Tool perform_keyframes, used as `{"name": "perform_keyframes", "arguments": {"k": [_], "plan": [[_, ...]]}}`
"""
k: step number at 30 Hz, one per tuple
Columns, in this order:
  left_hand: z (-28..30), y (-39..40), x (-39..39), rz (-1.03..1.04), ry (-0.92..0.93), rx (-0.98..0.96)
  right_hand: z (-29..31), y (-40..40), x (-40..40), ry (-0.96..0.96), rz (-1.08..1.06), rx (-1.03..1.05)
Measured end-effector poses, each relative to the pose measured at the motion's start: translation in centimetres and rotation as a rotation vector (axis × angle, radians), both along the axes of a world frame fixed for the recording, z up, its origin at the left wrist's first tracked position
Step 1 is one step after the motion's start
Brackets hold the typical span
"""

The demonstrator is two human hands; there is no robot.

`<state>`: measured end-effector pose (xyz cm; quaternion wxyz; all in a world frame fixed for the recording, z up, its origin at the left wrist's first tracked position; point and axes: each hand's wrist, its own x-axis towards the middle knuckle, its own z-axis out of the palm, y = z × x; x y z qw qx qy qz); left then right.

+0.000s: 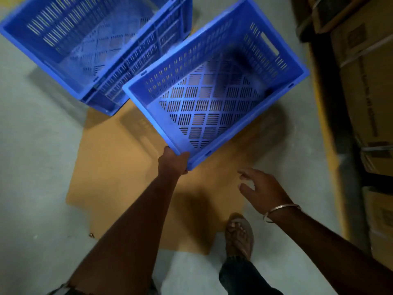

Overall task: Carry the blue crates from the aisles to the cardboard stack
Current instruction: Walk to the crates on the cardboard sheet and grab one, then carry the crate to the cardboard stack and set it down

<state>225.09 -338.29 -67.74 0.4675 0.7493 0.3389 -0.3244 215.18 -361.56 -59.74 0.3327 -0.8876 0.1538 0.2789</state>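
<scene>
A blue perforated crate [214,90] hangs tilted above a flat brown cardboard sheet [119,167] on the floor. My left hand [173,161] grips its near corner rim. My right hand [263,188], fingers spread and holding nothing, hovers below and to the right of the crate, apart from it. A second blue crate [89,39] sits at the upper left, its near end resting on the cardboard's far edge; it looks stacked on another crate beneath it. Both crates are empty.
Brown cardboard boxes [365,81] fill shelving along the right, behind a yellow floor stripe [327,133]. Grey concrete floor [32,167] surrounds the cardboard. My sandalled right foot [239,237] stands at the cardboard's near right corner.
</scene>
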Motion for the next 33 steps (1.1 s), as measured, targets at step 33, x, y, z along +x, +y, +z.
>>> {"name": "perform_keyframes", "arguments": {"k": [33], "plan": [[10.7,24.2,-11.2,-0.026,0.032,0.607,3.0,0.8,2.6,0.172,-0.098,-0.179]]}}
